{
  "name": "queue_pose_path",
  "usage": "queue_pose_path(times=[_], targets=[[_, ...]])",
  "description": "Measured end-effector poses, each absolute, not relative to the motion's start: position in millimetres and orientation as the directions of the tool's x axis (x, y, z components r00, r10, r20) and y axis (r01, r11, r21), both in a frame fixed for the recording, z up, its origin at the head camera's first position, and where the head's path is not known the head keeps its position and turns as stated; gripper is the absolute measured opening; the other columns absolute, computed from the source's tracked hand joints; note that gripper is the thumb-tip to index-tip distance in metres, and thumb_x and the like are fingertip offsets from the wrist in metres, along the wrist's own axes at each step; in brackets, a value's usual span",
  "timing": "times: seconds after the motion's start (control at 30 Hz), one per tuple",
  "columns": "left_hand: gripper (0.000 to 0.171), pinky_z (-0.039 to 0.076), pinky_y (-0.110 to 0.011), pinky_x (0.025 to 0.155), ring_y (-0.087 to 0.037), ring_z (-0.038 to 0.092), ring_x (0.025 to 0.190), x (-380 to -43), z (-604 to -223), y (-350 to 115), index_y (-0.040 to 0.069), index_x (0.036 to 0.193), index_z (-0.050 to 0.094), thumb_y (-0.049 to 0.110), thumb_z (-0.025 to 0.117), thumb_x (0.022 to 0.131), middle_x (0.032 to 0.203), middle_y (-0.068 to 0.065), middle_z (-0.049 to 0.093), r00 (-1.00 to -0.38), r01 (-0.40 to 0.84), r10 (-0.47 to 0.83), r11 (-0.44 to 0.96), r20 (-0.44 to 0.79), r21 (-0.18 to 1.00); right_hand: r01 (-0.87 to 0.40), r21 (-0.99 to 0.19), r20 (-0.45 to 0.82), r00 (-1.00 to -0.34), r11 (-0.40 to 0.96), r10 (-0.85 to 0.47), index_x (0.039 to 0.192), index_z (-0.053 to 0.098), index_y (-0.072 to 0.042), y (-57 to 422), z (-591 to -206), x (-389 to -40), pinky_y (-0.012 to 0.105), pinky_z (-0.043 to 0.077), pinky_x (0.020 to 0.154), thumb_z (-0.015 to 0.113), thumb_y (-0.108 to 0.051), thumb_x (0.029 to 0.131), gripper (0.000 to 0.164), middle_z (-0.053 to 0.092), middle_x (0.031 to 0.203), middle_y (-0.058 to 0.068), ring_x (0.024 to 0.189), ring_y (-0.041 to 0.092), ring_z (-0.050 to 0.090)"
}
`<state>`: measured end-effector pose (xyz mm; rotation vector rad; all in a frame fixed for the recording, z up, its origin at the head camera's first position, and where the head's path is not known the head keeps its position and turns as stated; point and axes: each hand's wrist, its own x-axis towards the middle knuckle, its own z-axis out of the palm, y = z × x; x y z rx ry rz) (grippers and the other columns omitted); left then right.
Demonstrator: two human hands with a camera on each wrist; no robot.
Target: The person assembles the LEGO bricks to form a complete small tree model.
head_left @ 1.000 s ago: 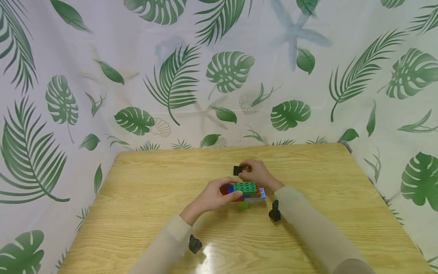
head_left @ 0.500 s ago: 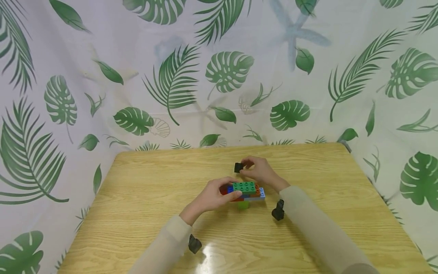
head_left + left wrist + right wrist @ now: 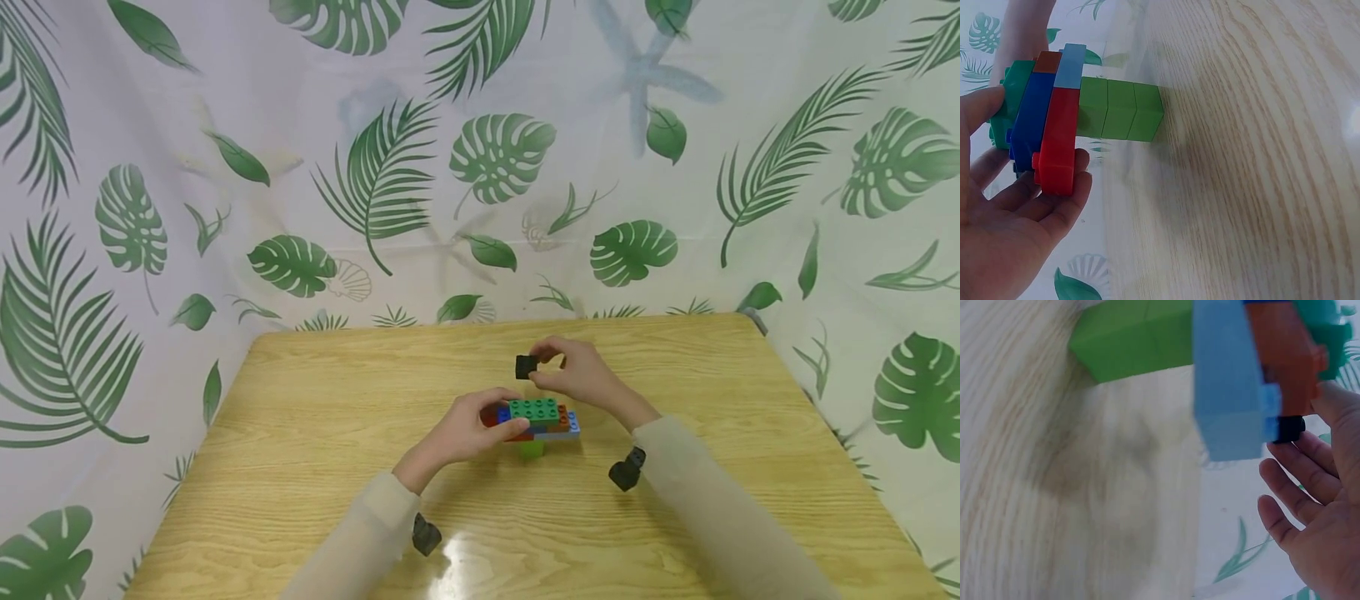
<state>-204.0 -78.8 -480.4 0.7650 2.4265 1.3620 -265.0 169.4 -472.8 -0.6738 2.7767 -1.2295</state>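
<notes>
In the head view, a stack of toy building bricks stands mid-table with a green studded brick (image 3: pixel 534 410) on top. My left hand (image 3: pixel 465 429) grips its left end, thumb on the near side. The left wrist view shows the layers: a blue brick (image 3: pixel 1032 119), then a red brick (image 3: pixel 1060 140) beside a light blue brick (image 3: pixel 1070 65). Beneath them, a lime-green column (image 3: pixel 1122 109) meets the tabletop. An orange-brown brick (image 3: pixel 1285 356) lies under the green one. Beyond the stack, my right hand (image 3: pixel 577 372) pinches a small black brick (image 3: pixel 526 367) between thumb and fingers.
The wooden table (image 3: pixel 337 375) ends at a leaf-printed cloth (image 3: pixel 420 275) behind and at both sides. Black wrist-worn devices (image 3: pixel 627 470) sit at both cuffs. A light glare (image 3: pixel 453 562) shows on the near tabletop.
My right hand and the black brick have shifted slightly farther back and to the right, and the right wrist has turned outward. My left hand and the stack hold still.
</notes>
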Motion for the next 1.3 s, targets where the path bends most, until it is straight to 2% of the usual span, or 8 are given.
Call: queue_pose_path(times=[0.27,0.5,0.7,0.93,1.13,1.3], targets=[[0.043,0.056,-0.029,0.087,-0.01,0.066,0.095,-205,-481,-79,0.016,0.138,0.067,0.042,0.066,0.104,0.118,-0.003,0.075,-0.821,0.348,0.569,0.432,0.048,0.832,-0.447,-0.691,0.206,-0.875,0.568,-0.439,0.122,0.072,-0.011,171,-452,-247,0.04,0.048,0.087,0.081,-0.022,0.092,0.033,0.075,0.113,0.004,0.106,0.028,0.066],[0.042,0.056,-0.027,0.083,-0.011,0.065,0.091,-206,-481,-79,0.015,0.137,0.068,0.041,0.067,0.103,0.114,-0.003,0.075,-0.815,0.348,0.578,0.432,0.041,0.832,-0.49,-0.69,0.239,-0.849,0.533,-0.471,0.118,0.073,-0.014,176,-442,-232,0.048,0.051,0.087,0.081,-0.019,0.092,0.028,0.075,0.111,0.001,0.103,0.025,0.066],[0.043,0.055,-0.028,0.082,-0.014,0.064,0.09,-205,-480,-79,0.014,0.137,0.067,0.04,0.068,0.103,0.114,-0.005,0.074,-0.822,0.333,0.568,0.433,0.033,0.838,-0.497,-0.692,0.229,-0.839,0.523,-0.493,0.117,0.073,-0.015,179,-441,-224,0.043,0.052,0.086,0.081,-0.018,0.093,0.026,0.075,0.111,-0.001,0.102,0.019,0.064],[0.044,0.056,-0.029,0.082,-0.012,0.064,0.091,-204,-479,-79,0.014,0.139,0.066,0.039,0.067,0.104,0.114,-0.004,0.074,-0.823,0.328,0.567,0.438,0.026,0.837,-0.491,-0.697,0.202,-0.834,0.523,-0.514,0.119,0.073,-0.012,180,-441,-213,0.037,0.052,0.087,0.081,-0.015,0.093,0.028,0.075,0.112,0.001,0.102,0.021,0.064],[0.041,0.056,-0.027,0.079,-0.011,0.065,0.088,-205,-479,-80,0.015,0.138,0.067,0.038,0.067,0.104,0.112,-0.004,0.074,-0.817,0.336,0.576,0.425,0.035,0.84,-0.48,-0.712,0.19,-0.834,0.512,-0.518,0.12,0.072,-0.012,182,-444,-208,0.044,0.054,0.087,0.081,-0.017,0.093,0.029,0.075,0.111,0.0,0.101,0.018,0.064],[0.04,0.056,-0.027,0.08,-0.011,0.065,0.089,-205,-480,-80,0.015,0.138,0.067,0.037,0.067,0.104,0.113,-0.005,0.074,-0.809,0.34,0.587,0.417,0.036,0.843,-0.488,-0.719,0.188,-0.822,0.494,-0.538,0.119,0.072,-0.013,183,-445,-206,0.043,0.054,0.087,0.082,-0.017,0.093,0.029,0.074,0.111,0.0,0.101,0.025,0.064]])
